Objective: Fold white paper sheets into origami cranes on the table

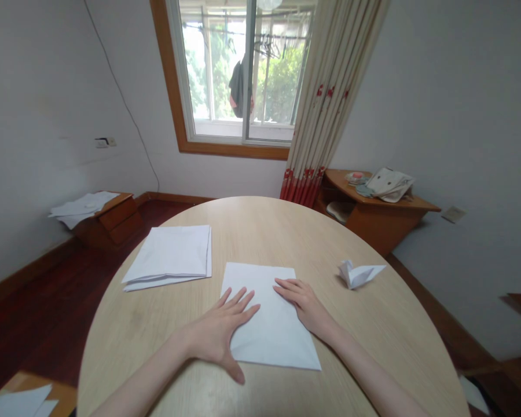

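On the pale round tabletop [260, 226], a white paper stack [173, 249] is lying to my left and an origami figure [356, 274] is sitting to my right. Between them, a smooth white sheet [278, 339] is lying flat under my widely spread left hand [212, 331] and my right hand [304, 302], its fingers resting close together.

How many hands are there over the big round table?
2. The left hand has its fingers spread over the left side of the white sheet; the right hand rests its fingers on the right side. Both show plainly.
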Motion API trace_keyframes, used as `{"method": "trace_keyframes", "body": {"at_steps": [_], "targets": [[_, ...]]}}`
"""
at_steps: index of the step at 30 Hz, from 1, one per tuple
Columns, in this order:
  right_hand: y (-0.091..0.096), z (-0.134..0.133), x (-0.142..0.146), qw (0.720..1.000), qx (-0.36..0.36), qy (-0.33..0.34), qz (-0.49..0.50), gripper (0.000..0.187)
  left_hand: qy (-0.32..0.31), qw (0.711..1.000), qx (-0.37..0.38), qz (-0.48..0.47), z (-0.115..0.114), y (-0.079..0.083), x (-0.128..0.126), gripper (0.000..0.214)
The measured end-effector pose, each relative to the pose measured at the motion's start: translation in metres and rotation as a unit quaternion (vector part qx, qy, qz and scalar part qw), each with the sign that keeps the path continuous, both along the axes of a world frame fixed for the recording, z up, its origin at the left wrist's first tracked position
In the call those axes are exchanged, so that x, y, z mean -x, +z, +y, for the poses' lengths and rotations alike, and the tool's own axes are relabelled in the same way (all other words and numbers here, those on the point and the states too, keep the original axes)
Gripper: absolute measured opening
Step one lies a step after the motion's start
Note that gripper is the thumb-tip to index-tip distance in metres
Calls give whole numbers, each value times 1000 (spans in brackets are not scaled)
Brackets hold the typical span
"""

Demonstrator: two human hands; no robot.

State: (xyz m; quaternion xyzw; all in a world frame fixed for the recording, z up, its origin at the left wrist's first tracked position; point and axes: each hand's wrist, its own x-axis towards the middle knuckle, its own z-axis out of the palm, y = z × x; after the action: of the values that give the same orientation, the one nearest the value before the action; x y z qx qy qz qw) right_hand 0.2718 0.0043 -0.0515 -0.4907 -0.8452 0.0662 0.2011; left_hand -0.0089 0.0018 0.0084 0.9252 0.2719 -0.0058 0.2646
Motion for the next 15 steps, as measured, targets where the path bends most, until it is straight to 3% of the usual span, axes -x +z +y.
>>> {"method": "trace_keyframes", "body": {"at_steps": [8, 15], "targets": [[9, -3, 1, 995, 38, 13, 91, 49, 2, 998, 50, -28, -1, 14, 10, 81], [20, -5, 2, 985, 94, 13, 142, 34, 80, 980, 132, -123, 7, 23, 27, 52]]}}
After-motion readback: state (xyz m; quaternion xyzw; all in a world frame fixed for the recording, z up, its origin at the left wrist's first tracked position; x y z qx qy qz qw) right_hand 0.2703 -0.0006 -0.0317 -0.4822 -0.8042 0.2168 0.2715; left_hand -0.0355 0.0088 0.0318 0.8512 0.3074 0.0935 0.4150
